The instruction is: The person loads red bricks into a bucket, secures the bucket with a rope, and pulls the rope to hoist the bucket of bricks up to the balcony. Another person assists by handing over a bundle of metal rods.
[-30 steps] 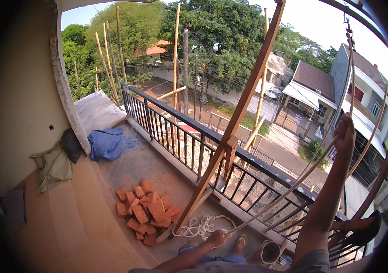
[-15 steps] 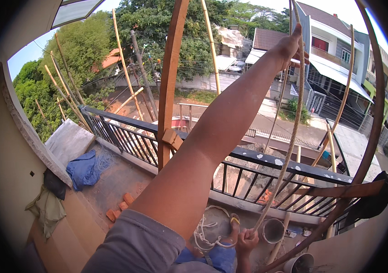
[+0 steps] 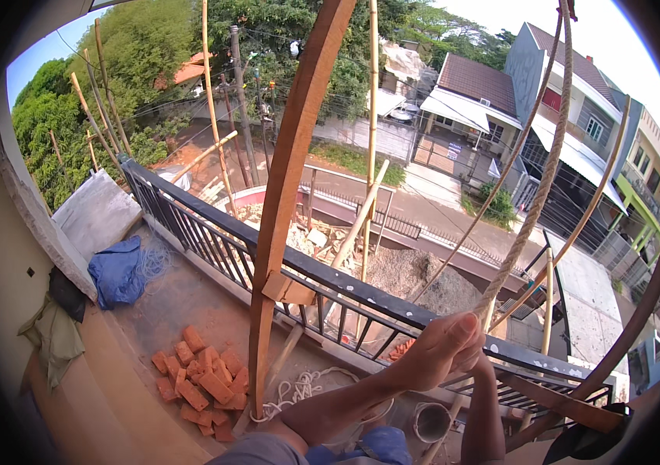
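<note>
My left hand (image 3: 438, 353) is closed around a thick, light-coloured rope (image 3: 527, 225), its forearm stretched across from lower left. Just behind and right of it my right hand (image 3: 476, 358) is closed too, on the same rope, and the left hand partly hides its fingers. From both fists the rope climbs tautly to the upper right, out past the picture's top. A second, thinner-looking line (image 3: 494, 194) slants down beyond the railing. Loose white rope (image 3: 299, 395) lies tangled on the floor near my legs.
A black metal railing (image 3: 376, 298) crosses ahead, with an upright wooden post (image 3: 287, 170) before it. Broken orange bricks (image 3: 210, 380) are heaped at left, near a blue tarp (image 3: 119, 273). A bucket (image 3: 431, 422) stands below my hands. Beyond are bamboo poles (image 3: 371, 139) and a gravel pile (image 3: 423, 275).
My left hand has come down from high on the rope to railing level. My right hand has risen to meet it, both holding the rope. The view has shifted, showing more of the brick heap.
</note>
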Motion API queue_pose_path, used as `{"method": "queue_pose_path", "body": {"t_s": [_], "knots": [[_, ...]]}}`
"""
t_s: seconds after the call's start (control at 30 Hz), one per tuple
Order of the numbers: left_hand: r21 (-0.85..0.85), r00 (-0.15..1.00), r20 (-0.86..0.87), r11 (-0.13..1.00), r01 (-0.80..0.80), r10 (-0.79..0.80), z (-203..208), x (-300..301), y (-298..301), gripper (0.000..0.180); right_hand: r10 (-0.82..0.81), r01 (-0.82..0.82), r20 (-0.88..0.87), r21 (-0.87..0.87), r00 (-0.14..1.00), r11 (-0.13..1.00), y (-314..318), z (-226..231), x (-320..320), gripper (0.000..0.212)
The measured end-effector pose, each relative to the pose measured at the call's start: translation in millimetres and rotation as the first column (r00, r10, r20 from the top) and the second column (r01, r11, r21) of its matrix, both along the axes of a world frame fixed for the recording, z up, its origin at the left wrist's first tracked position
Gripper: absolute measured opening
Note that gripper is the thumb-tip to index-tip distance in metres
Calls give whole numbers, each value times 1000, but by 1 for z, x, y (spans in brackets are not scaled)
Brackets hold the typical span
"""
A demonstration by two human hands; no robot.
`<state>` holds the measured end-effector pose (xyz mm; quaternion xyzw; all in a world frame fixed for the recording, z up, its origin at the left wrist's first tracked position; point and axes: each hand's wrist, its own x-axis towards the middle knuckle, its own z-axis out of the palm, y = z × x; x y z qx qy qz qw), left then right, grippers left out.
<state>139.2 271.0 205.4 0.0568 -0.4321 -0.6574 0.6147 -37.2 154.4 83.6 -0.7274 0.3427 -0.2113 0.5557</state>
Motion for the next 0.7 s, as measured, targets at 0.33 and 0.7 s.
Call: {"method": "queue_pose_path", "body": {"t_s": [0.33, 0.7], "knots": [[7, 911, 297, 953, -302, 286, -18, -13, 48, 55, -127, 349, 767, -132, 629, 928, -244, 570, 72, 38], [-74, 602, 671, 847, -527, 433, -143, 17, 159, 60, 118, -198, 945, -58, 305, 978, -128, 401, 68, 34]]}}
